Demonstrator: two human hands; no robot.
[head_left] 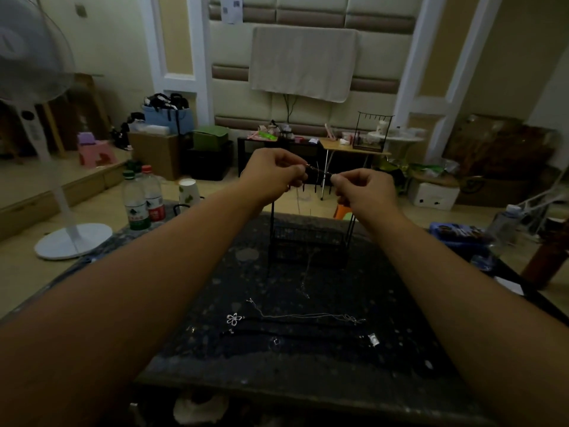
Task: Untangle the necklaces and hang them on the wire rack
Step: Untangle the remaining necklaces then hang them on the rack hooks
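Nearest me, loose necklaces (pixel 308 318) lie on the dark table (pixel 400 349). Above, my left hand (pixel 274 177) and right hand (pixel 363 192) each pinch an end of a thin chain (pixel 317 170) at the wire rack (pixel 308 238) top bar. Beyond, two bottles (pixel 143 201); labels unreadable.

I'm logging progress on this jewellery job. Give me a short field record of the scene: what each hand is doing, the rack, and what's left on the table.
left hand: raised at the rack's top bar, pinching a thin chain
right hand: raised opposite, pinching the same chain
thin chain: stretched between both hands, a strand hanging below
wire rack: black, upright on the dark table, mesh basket at its base
flower-pendant necklace: lying flat on the table
silver chain: lying beside it, not hung
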